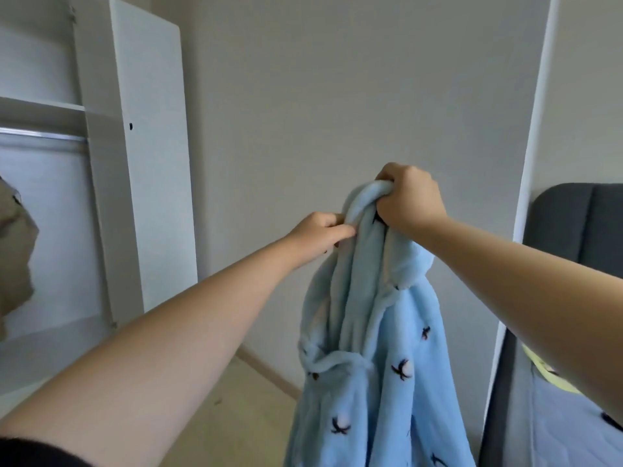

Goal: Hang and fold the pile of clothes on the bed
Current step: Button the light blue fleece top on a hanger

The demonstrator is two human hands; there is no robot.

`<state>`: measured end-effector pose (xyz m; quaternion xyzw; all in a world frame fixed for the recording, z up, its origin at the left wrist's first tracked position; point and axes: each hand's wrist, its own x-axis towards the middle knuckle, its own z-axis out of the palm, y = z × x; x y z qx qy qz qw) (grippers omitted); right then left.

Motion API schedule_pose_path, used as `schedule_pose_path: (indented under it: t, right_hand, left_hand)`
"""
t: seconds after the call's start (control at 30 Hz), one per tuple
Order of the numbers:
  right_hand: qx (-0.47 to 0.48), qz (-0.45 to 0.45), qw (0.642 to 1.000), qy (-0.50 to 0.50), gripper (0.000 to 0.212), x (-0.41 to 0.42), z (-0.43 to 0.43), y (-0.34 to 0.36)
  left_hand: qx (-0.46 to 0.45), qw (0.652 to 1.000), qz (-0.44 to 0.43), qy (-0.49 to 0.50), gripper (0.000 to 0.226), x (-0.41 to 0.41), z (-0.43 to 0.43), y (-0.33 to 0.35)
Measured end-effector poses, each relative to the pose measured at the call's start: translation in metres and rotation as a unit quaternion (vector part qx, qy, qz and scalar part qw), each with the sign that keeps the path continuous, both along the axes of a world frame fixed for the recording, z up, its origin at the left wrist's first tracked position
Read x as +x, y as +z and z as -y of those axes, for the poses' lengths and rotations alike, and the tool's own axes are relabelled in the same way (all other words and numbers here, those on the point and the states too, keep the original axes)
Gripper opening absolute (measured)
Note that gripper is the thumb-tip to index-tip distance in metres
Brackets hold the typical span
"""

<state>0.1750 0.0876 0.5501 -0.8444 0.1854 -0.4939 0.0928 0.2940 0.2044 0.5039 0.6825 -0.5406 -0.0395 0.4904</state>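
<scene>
**A:** What fills the head view?

**B:** A pale blue fleece garment [387,348] hangs in the lower centre of the frame. It is held up in the air in front of a plain grey wall [337,96], and its lower part runs off the bottom edge.

**A:** What edges surround it, and where is the open room?

**B:** At the left stands a white wardrobe [97,197]. Its door [155,163] is swung open, and a metal rail [43,135] crosses under a shelf. An olive garment [15,247] hangs at the far left edge. Bare floor [242,416] and a skirting board [269,369] lie between the wardrobe and the blue garment. A tall white panel [532,163] rises just right of the garment. Beyond the panel are a dark grey headboard [573,224] and the bed [556,433] with a blue cover, in the lower right corner.

**A:** Are there any markings on the cloth?

**B:** Small dark stitched motifs with white centres are scattered over it. Their shape is too small to make out.

**A:** And the hands?

**B:** Both bare arms reach forward and up. The right hand [409,197], at centre right, has its fingers [387,190] clenched round the bunched top of the garment and carries it. The left hand [320,232] is just beside and slightly lower. It pinches a fold of the same cloth between the thumb and curled fingers [344,234].
</scene>
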Motion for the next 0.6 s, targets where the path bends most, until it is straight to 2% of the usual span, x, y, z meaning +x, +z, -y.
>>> schedule_pose_path:
  t: [0.03,0.1,0.2,0.27,0.3,0.37,0.47,0.53,0.6]
  right_hand:
    - [0.008,-0.002,1.0,0.012,0.031,-0.003,0.0,-0.003]
    - [0.04,0.007,0.998,0.043,0.031,-0.009,0.002,-0.006]
    - [0.098,0.021,0.992,0.079,0.031,-0.016,0.006,-0.006]
    - [0.132,0.017,0.984,0.118,0.035,-0.019,0.009,-0.008]
    - [0.138,0.009,0.982,0.128,0.036,-0.021,0.011,-0.011]
    - [0.097,-0.032,0.989,0.102,0.035,-0.028,0.019,-0.017]
    - [0.001,-0.116,0.993,-0.003,0.031,-0.036,0.035,-0.031]
    - [0.002,-0.122,0.992,-0.014,0.031,-0.037,0.042,-0.045]
    - [0.019,-0.1,0.995,-0.017,0.03,-0.033,0.045,-0.054]
  left_hand:
    - [0.02,0.996,-0.074,-0.042,0.019,-0.002,0.001,-0.003]
    - [0.074,0.983,-0.132,-0.105,0.016,-0.001,0.003,-0.011]
    - [0.142,0.974,-0.117,-0.131,0.023,-0.005,0.01,-0.026]
    - [0.131,0.978,-0.114,-0.112,0.024,-0.008,0.018,-0.034]
    - [0.125,0.984,-0.096,-0.085,0.021,-0.008,0.021,-0.036]
    - [0.128,0.991,0.008,0.026,0.02,-0.001,0.023,-0.036]
    - [0.118,0.954,0.198,0.19,0.042,0.015,0.022,-0.038]
    - [0.14,0.93,0.276,0.197,0.047,0.018,0.021,-0.038]
    - [0.205,0.921,0.293,0.153,0.043,0.018,0.022,-0.035]
